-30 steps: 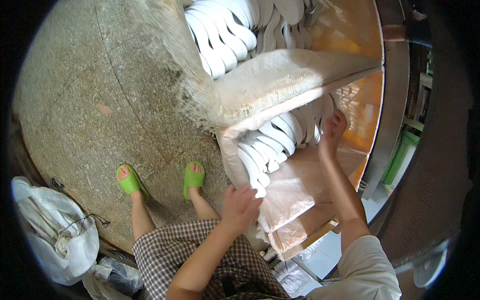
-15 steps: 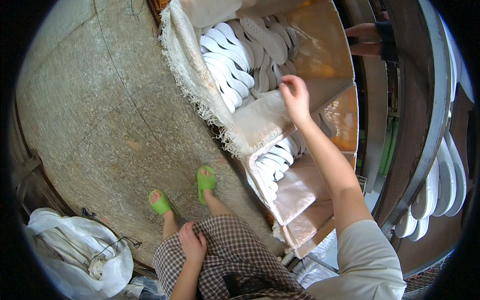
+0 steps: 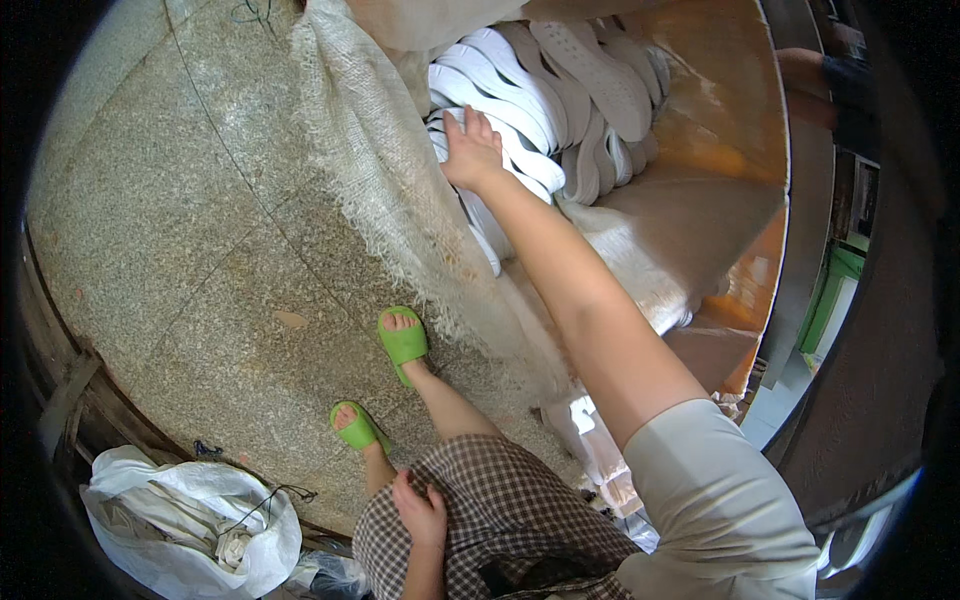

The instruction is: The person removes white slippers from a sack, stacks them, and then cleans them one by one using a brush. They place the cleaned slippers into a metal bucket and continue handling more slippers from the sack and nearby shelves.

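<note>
- The white shoe soles (image 3: 520, 110) lie stacked in overlapping rows on the upper shelf of an orange-brown rack (image 3: 720, 130), spread from the shelf's left edge to near its middle; some show their flat white side, others a greyer, patterned one.
- The right hand (image 3: 470, 150) is stretched far out and rests on the left end of that stack, fingers spread and lying flat over the topmost soles (pressing on them, as far as I can see, not clamped round any one of them).
- The left hand (image 3: 422, 510) is well apart from the right, low down by the person's lap, fingers loosely curled against the checked skirt (image 3: 500, 520), holding nothing.
- A coarse, frayed burlap cloth (image 3: 380, 180) hangs down the front of the rack just left of the soles, and its fringed edge trails along the floor side.
- Below the reaching arm a lower shelf shows paler cloth and crumpled plastic (image 3: 590, 430).
- The person's feet wear bright green sandals (image 3: 402, 342), standing on a speckled stone floor (image 3: 180, 230).
- At the lower left, near the left hand, a white plastic sack (image 3: 190, 515) sits slumped with a dark cord across it.
- At the upper right edge another person's arm (image 3: 815, 75) shows beyond the rack.
</note>
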A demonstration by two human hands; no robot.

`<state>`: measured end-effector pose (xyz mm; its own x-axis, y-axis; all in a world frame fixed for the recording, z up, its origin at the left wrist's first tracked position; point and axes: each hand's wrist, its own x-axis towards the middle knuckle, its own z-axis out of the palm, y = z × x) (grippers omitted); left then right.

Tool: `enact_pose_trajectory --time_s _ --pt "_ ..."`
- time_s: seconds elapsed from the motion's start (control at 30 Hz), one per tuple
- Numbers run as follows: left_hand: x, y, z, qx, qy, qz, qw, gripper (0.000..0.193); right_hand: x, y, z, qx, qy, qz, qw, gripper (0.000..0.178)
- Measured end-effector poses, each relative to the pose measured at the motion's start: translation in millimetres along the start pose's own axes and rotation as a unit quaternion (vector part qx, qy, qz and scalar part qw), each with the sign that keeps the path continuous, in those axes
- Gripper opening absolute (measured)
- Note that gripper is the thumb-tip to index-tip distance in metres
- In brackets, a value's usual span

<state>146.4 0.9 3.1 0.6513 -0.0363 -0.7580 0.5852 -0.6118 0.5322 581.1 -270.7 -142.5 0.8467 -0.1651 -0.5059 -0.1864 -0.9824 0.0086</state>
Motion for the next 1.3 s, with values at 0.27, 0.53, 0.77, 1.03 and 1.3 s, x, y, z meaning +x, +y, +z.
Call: enact_pose_trajectory --time_s 0.27,0.53,0.77,1.03,1.3 --pt "19 33 21 -0.019 -0.014 -0.017 1.000 0.052 37 -27 27 -0.225 -0.077 -0.001 0.971 0.070" --pt "24 25 10 -0.063 0.029 -0.041 0.997 0.053 39 -48 -2 -0.340 -0.131 -0.013 0.931 0.055" --pt "36 72 -20 -0.116 0.090 0.057 0.988 0.044 -9 1 -87 -0.242 -0.135 -0.083 0.957 0.083" --pt "135 309 3 -0.315 0.082 0.275 0.905 0.062 -84 84 -114 -0.115 -0.016 -0.080 0.990 0.089" --pt "254 340 92 -0.226 0.051 -0.112 0.966 0.092 -76 131 -109 -0.044 0.037 -0.250 0.966 0.095"
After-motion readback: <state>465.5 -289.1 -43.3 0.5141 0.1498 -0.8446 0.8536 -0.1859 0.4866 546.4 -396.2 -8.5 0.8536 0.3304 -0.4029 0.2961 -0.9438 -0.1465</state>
